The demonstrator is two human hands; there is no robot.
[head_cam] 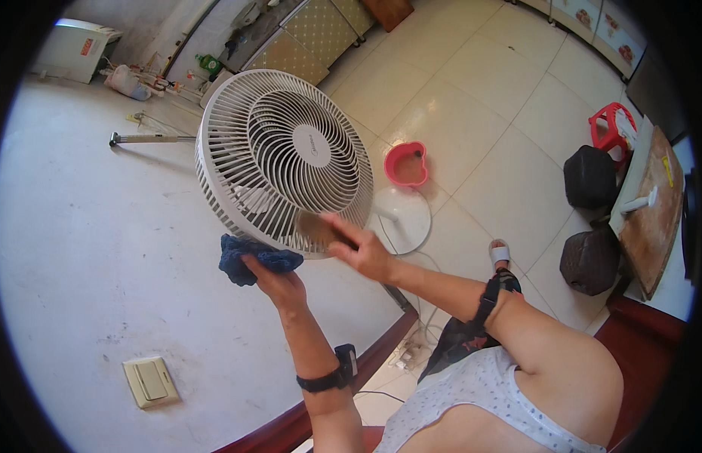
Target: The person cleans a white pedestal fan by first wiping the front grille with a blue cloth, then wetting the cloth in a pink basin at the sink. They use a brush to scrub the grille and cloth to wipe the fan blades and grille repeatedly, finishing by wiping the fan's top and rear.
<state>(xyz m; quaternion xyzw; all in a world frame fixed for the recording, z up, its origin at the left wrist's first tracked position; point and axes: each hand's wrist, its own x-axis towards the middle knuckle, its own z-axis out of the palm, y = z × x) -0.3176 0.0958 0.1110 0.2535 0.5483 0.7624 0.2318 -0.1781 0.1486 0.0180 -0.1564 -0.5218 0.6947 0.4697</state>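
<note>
A white Midea pedestal fan [312, 145] stands before me, its round front grille facing up towards the camera. My left hand [280, 286] grips a dark blue cloth [260, 259], which touches the lower rim of the fan's grille. In my right hand [365, 252] is a brush [316, 227] with a brownish head, blurred by motion, over the lower part of the grille. Its bristles cannot be made out. Behind the grille, the fan's blades are partly hidden by the ribs. The round white base [407, 226] of the fan rests on the tiled floor.
A pink basin [406, 164] with murky water sits beside the base. A white wall with a light switch [152, 382] is at left. Dark stools [590, 263], a red plastic stool [611, 130] and a worn table [648, 215] stand at right. A cable runs over the floor.
</note>
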